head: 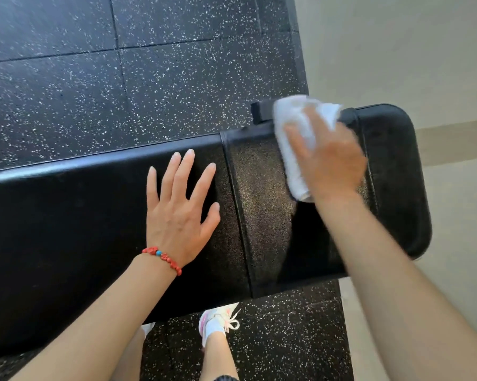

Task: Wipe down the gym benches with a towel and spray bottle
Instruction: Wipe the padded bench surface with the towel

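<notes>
A black padded gym bench (66,229) runs across the view from the left edge to a rounded end at the right. My left hand (179,213) lies flat on the long pad with fingers spread, a red bead bracelet on the wrist. My right hand (330,160) presses a white towel (292,133) onto the shorter pad near the bench's right end; the hand is motion-blurred. No spray bottle is in view.
Black rubber floor tiles (149,64) with white flecks surround the bench. A beige wall (424,50) stands close to the bench's right end. My feet in white shoes (218,323) are on the floor just in front of the bench.
</notes>
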{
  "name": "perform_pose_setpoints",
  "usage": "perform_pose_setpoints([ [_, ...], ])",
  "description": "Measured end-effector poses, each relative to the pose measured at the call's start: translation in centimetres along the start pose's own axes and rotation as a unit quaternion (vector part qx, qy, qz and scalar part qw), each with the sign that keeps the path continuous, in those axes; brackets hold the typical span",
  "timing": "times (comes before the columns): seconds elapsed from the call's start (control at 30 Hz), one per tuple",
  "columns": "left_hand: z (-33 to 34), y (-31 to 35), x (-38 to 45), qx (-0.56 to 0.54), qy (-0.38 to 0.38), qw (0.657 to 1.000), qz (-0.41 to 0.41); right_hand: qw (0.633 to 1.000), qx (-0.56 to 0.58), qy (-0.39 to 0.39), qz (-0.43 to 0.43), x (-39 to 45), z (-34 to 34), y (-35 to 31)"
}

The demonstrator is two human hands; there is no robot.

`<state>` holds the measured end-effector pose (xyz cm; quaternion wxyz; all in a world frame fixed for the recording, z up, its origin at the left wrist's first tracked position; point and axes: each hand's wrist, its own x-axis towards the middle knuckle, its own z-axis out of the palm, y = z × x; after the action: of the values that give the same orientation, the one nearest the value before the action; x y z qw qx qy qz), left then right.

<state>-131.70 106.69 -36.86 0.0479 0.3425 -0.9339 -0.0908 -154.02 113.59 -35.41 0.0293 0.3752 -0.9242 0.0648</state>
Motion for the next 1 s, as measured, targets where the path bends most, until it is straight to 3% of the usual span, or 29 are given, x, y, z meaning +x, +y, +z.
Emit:
perform_pose_setpoints([
  [0.07, 0.4, 0.2, 0.2, 0.011, -0.001, 1.000, -0.004, 0.997, 0.014, -0.015, 0.075, 0.7, -0.4, 3.2],
  [0.17, 0.8, -0.1, 0.0, 0.022, 0.006, 1.000, 0.003, 0.993, 0.033, 0.006, 0.110, 0.1, -0.1, 2.7],
  [0.33, 0.9, -0.1, 0.1, 0.028, 0.009, 1.000, 0.005, 0.999, 0.033, 0.017, -0.014, -4.3, 0.1, -4.1],
  [0.47, 0.9, -0.1, 0.0, 0.025, 0.013, 1.000, 0.003, 0.996, 0.025, 0.021, -0.079, -4.0, 0.0, -1.9],
  [0.6, 0.6, 0.0, 0.1, 0.014, 0.012, 1.000, 0.001, 0.997, 0.037, 0.038, 0.062, -3.8, -0.8, 4.0],
  [0.7, 0.6, 0.0, 0.1, 0.011, 0.016, 1.000, 0.001, 0.990, 0.055, 0.028, 0.126, -4.9, -0.8, 4.0],
  [0.9, 0.3, 0.4, 0.0, 0.003, 0.013, 1.000, 0.000, 0.997, 0.036, 0.068, 0.004, -11.9, -0.5, -1.4],
  [1.0, -0.2, 0.4, 0.1, -0.013, 0.002, 1.000, -0.001, 0.997, 0.006, 0.075, -0.037, -12.2, -0.6, -0.4],
])
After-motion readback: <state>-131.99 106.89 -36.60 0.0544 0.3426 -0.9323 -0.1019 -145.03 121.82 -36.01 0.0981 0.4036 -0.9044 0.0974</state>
